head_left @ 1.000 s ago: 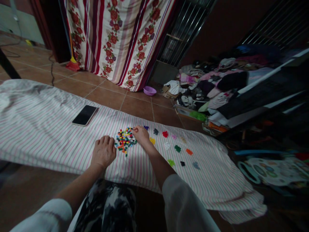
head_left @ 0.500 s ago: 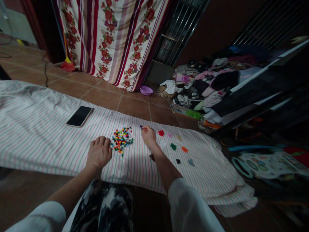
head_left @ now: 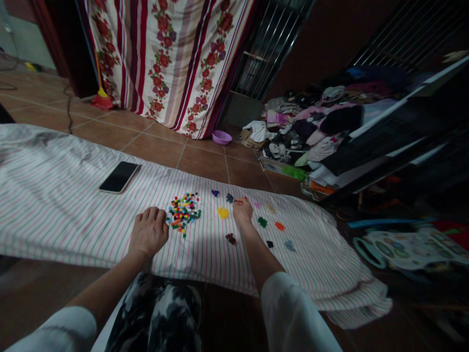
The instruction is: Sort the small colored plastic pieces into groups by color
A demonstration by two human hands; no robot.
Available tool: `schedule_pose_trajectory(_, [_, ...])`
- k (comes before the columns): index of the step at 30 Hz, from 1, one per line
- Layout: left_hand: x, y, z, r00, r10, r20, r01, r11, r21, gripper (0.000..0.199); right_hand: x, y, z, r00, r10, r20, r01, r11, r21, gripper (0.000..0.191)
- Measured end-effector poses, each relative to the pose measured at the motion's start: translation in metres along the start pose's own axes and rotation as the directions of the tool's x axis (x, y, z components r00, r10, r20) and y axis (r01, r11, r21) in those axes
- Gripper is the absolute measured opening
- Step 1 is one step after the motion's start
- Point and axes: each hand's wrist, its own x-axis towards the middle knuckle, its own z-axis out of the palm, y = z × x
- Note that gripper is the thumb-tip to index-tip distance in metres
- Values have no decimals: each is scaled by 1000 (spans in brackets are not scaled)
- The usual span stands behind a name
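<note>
My left hand (head_left: 149, 230) rests palm down on the striped cloth, fingers a little bent, beside a pile of mixed small coloured pieces (head_left: 183, 212). Further right, my right hand (head_left: 243, 211) has thumb and fingers pinched together; what they hold, if anything, is too small to make out. Its fingertips are between a dark grey heap (head_left: 229, 198) and a red heap (head_left: 245, 198), which the hand partly covers. Around it lie single-colour heaps: yellow (head_left: 223, 212), purple (head_left: 215, 193), brown (head_left: 230, 238), green (head_left: 263, 222), orange (head_left: 280, 226), black (head_left: 270, 244) and grey-blue (head_left: 289, 245).
A phone (head_left: 119, 177) lies on the striped cloth (head_left: 66, 195) at the left. Beyond the cloth's far edge, a purple basin (head_left: 222, 137) stands on the tiled floor near a floral curtain (head_left: 161, 63). Piled clothes (head_left: 311, 127) fill the back right.
My right hand has moved right, from the purple heap to between the dark grey and red heaps, uncovering the yellow and dark grey heaps. My left hand has stayed beside the mixed pile.
</note>
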Motion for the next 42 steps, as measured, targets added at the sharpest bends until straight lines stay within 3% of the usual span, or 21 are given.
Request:
schedule_pose_trajectory(5, [0, 1, -1, 1000, -3, 2, 3, 1000, 0, 25, 2, -2, 1, 994, 102, 49, -102, 995, -9, 22])
schedule_pose_trajectory(13, [0, 1, -3, 1000, -12, 9, 13, 999, -39, 26, 3, 7, -4, 995, 52, 89, -62, 992, 111, 23])
schedule_pose_trajectory(23, [0, 1, -2, 1000, -2, 3, 2, 1000, -2, 24, 6, -3, -7, 987, -1, 163, -11, 997, 73, 36])
schedule_pose_trajectory(34, [0, 1, -3, 1000, -7, 10, 7, 1000, -17, 25, 4, -1, -6, 988, -14, 152, 8, 999, 39, 33])
schedule_pose_trajectory(38, [0, 1, -3, 1000, -12, 4, 12, 999, -41, 24, 1, -8, -14, 991, -43, 127, 53, 996, -73, 31])
schedule_pose_trajectory(42, [0, 1, -2, 1000, -14, -2, 14, 999, -50, 25, -5, -25, -19, 977, -170, 125, 189, 970, -153, 30])
